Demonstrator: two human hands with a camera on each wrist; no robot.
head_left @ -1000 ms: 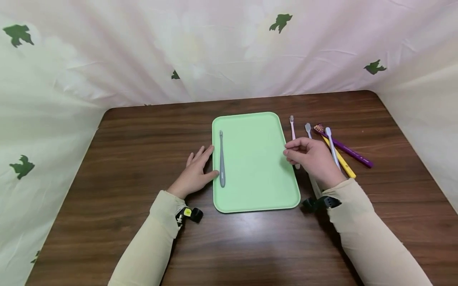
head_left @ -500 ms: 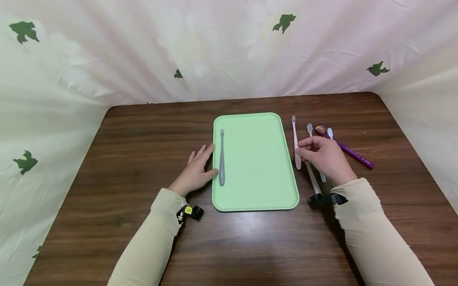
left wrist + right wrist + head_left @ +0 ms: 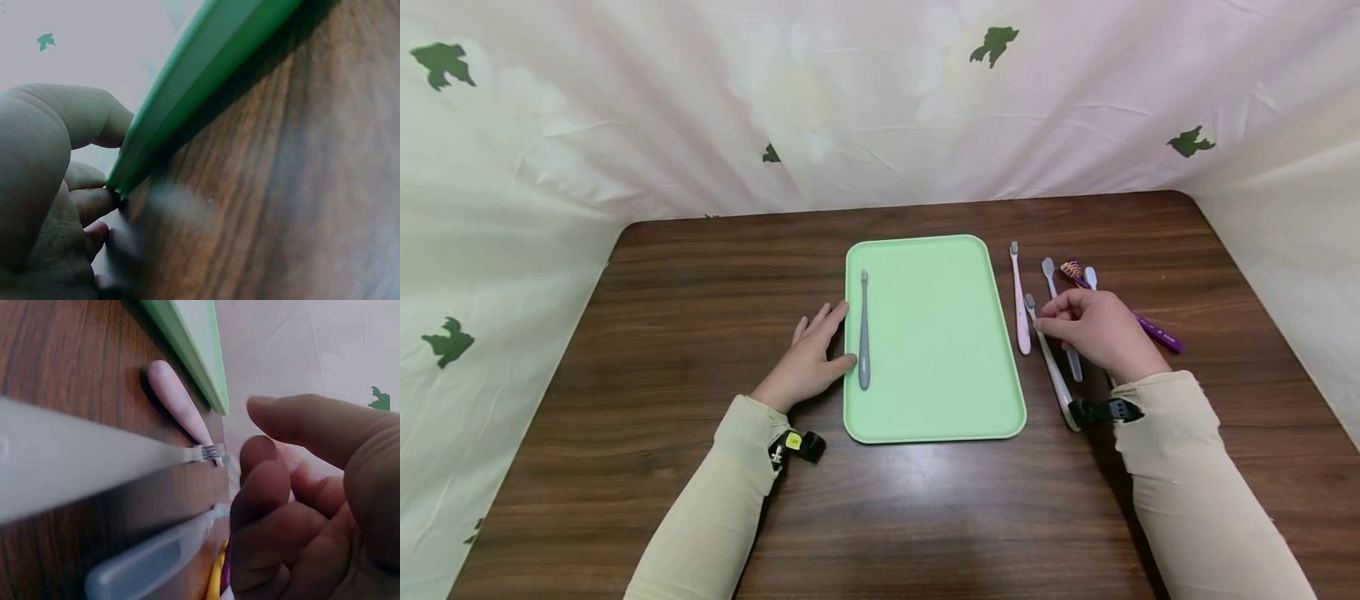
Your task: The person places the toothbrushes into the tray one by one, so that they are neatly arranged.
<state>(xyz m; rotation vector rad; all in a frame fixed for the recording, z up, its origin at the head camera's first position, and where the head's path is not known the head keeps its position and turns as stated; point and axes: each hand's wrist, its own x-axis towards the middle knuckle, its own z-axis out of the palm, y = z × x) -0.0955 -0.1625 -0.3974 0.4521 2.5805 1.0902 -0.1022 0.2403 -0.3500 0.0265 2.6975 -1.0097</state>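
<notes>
My left hand [image 3: 808, 362] rests against the left edge of a green tray [image 3: 940, 350], fingers extended and thumb on the rim. In the left wrist view, its fingers touch the tray's side [image 3: 181, 94]. A grey toothbrush [image 3: 864, 342] lies on the tray. Loosely curled, my right hand [image 3: 1101, 329] hovers over toothbrushes right of the tray. The right wrist view shows its thumb apart from its fingers, nothing between them. Closest are a white toothbrush [image 3: 1054, 375] and a blue-grey toothbrush [image 3: 1049, 275]; a pink toothbrush [image 3: 1021, 312] lies nearer the tray.
A purple toothbrush [image 3: 1163, 337] and a pale blue toothbrush head [image 3: 1091, 277] show past my right hand. A yellow handle [image 3: 215, 575] appears in the right wrist view. The brown wooden table [image 3: 715, 283] meets pale curtains [image 3: 865, 108] at its back and sides.
My right hand has moved right, away from the tray's edge, uncovering the pink and white toothbrushes and covering the yellow one and most of the pale blue one. My left hand stays put.
</notes>
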